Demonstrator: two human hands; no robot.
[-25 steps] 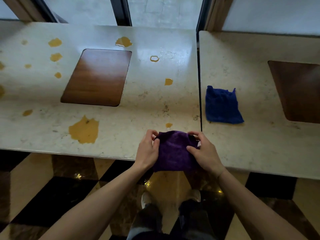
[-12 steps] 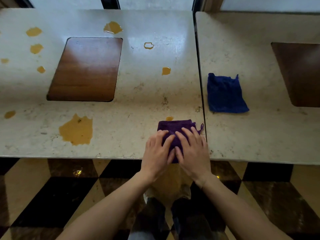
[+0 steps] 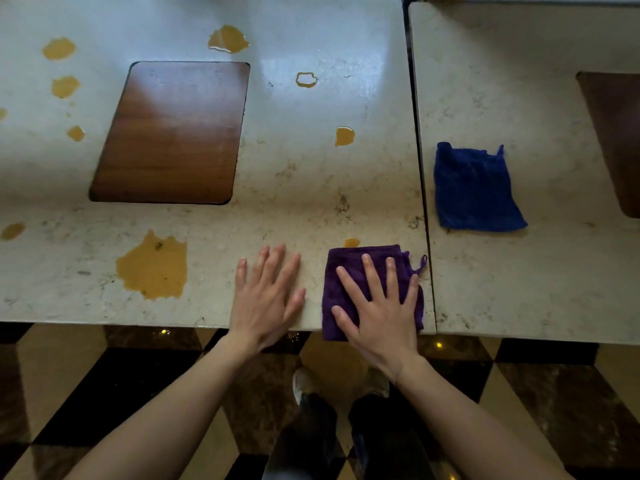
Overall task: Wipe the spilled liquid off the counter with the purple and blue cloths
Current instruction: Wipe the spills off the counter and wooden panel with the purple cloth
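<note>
A folded purple cloth (image 3: 341, 271) lies flat at the front edge of the pale stone counter (image 3: 294, 188). My right hand (image 3: 379, 306) rests on it, palm down, fingers spread. My left hand (image 3: 266, 296) lies flat on the bare counter just left of the cloth, fingers apart, holding nothing. A blue cloth (image 3: 474, 192) lies alone on the right counter slab. Orange liquid sits in several puddles: a big one (image 3: 154, 268) left of my left hand, a small drop (image 3: 351, 242) touching the purple cloth's far edge, another (image 3: 344, 136) farther back.
A brown wooden inset panel (image 3: 173, 133) fills the left slab's middle, with more orange spots (image 3: 64, 86) to its left and one (image 3: 228, 39) behind it. A dark gap (image 3: 419, 168) splits the two slabs. A second brown panel (image 3: 616, 140) sits far right. Below is checkered floor.
The purple cloth, held up in both hands a second ago, was laid flat at the counter's edge. My left hand then slid off it to the left; the right hand stays on top.
</note>
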